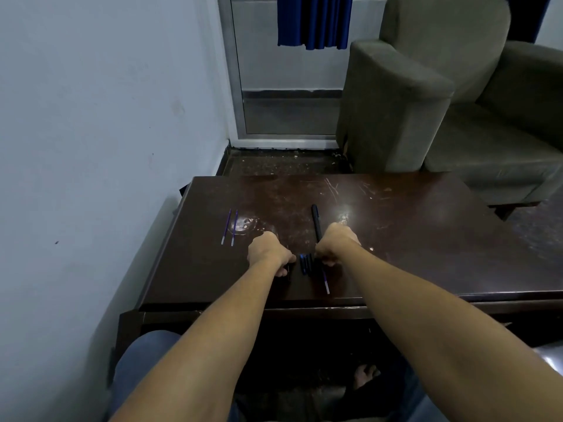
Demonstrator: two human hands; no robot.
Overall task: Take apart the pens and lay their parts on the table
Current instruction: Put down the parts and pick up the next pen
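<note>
On the dark wooden table (396,239) two purple ink refills (229,227) lie side by side at the left. A whole black pen (316,220) lies in the middle, its near end hidden behind my right hand (335,243). That hand's fingers curl round a refill (326,283) whose pale tip sticks out toward me. My left hand (268,251) curls round a thin dark pen part, mostly hidden. Between the hands lie a few short dark and blue pen pieces (305,264).
A grey armchair (441,117) stands beyond the table's far right corner. A pale wall (91,132) runs along the left. A glass door (289,86) and a blue curtain (313,22) are at the back. My knees sit under the table's near edge.
</note>
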